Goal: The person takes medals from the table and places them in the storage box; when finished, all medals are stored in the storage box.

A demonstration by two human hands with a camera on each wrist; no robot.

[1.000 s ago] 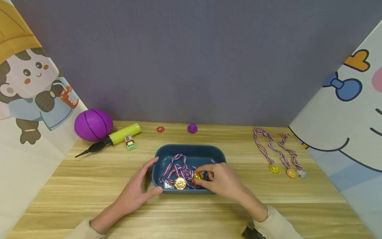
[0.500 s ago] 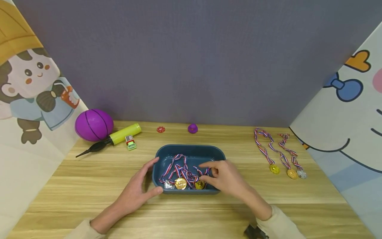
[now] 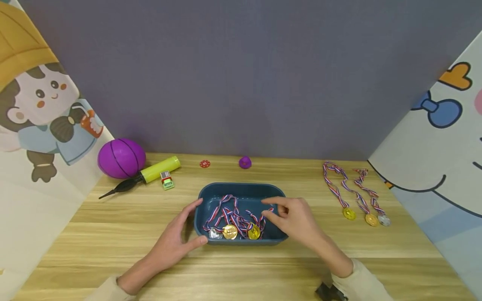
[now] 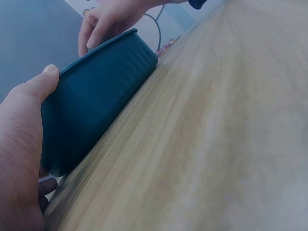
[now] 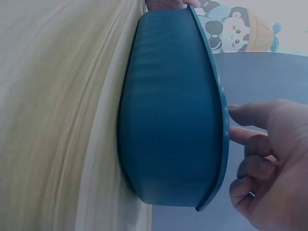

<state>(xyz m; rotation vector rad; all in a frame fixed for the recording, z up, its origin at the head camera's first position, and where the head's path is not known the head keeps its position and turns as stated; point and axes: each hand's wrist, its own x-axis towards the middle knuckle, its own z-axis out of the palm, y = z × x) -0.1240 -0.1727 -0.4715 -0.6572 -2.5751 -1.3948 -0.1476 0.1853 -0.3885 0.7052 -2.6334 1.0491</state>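
A dark blue plastic box (image 3: 241, 242) stands on the table. My left hand (image 3: 175, 238) holds its left end, thumb at the front corner and forefinger at the back corner. In the left wrist view that thumb (image 4: 48, 77) lies against the rim. Inside the box are a silver medal (image 3: 215, 233), a gold medal (image 3: 230, 232) and another gold medal (image 3: 254, 232), with striped ribbons (image 3: 233, 215) tangled behind them. Over the box's right end hovers my right hand (image 3: 295, 219), thumb and forefinger parted close to a ribbon end, its other fingers bent.
To the right lie a yellow medal (image 3: 349, 214), a bronze-gold medal (image 3: 371, 220) and a silver medal (image 3: 384, 220) with ribbons stretched back. Left stand a purple ball (image 3: 121, 158), a yellow hand pump (image 3: 162, 168) and a small red-green item (image 3: 167, 180). Behind are a red chip (image 3: 205, 164) and purple object (image 3: 245, 162).
My right hand has let go of the right-hand gold medal, which now lies against the box's front wall, and has moved right and back. The left hand keeps its place on the box.
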